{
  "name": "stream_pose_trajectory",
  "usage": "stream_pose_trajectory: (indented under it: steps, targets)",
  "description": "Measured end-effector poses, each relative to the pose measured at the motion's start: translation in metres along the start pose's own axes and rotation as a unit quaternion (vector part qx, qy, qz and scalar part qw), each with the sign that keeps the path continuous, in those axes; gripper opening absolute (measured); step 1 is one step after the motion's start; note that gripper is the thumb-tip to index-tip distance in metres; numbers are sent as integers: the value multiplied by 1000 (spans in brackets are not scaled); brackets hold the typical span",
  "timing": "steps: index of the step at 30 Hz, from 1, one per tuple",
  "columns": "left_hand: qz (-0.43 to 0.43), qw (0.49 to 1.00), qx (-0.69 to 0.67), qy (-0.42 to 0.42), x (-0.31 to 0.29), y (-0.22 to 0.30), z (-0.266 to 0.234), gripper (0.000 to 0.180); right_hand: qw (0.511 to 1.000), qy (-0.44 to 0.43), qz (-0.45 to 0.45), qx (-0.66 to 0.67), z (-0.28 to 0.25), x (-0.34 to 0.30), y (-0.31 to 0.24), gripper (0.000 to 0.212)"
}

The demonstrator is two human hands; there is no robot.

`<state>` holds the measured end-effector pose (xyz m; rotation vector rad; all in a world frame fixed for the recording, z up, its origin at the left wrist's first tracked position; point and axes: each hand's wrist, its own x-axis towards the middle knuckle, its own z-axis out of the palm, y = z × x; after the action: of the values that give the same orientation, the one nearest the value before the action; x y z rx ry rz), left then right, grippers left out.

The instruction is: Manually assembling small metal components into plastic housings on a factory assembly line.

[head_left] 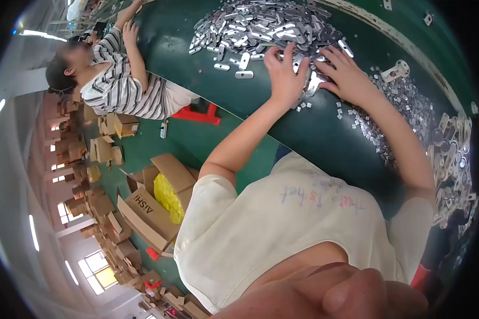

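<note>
A large heap of oblong silver metal plates [250,29], many with a hole in the middle, lies on the dark green tabletop [167,45]. At the heap's near edge my left hand [285,80] rests with fingers and thumb apart, touching several plates. Just to its right my right hand [348,80] lies palm down, fingers spread over plates at the same edge. Between the two hands a few shiny plates [313,84] show, partly covered by my fingers. Neither hand visibly grips a plate.
Small clear or silvery square pieces [375,130] are scattered right of my right forearm. Farther right lies a pile of white and clear round-ended parts [452,159]. A co-worker in a striped shirt [117,80] sits at the left. An opened carton [154,207] with yellow plastic stands on the floor.
</note>
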<state>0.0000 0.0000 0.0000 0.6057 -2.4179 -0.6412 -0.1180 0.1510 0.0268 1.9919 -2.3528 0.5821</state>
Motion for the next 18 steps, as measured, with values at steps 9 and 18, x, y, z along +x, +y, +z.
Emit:
stream_pose_trajectory:
  steps: [9,18]
  targets:
    - [51,992,-118,3,8,29,30,43,988,59,42,135,-38,-35,9,29]
    - [173,980,-18,-97,23,41,-8,43,991,-4,135,-2,-73,-110,7,28]
